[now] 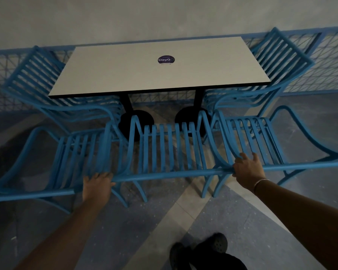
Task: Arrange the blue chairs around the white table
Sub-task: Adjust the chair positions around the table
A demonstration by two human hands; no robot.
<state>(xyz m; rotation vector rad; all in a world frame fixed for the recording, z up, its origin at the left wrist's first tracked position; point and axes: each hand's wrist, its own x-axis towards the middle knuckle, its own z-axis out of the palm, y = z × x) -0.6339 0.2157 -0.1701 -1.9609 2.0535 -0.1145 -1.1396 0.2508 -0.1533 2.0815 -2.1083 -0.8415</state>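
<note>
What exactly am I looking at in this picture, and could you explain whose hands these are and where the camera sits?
There is no machine here: a person works with bare hands, and the single picture comes from a wide-angle camera worn on their head, looking forward and down. The left hand and right hand appear to grip the top rail of the middle chair in the near row of three blue chairs. Beyond it stands the white table, with a round dark sticker on it. A left-end chair and a right-end chair flank the table. The person's dark shoes show at the bottom.
</note>
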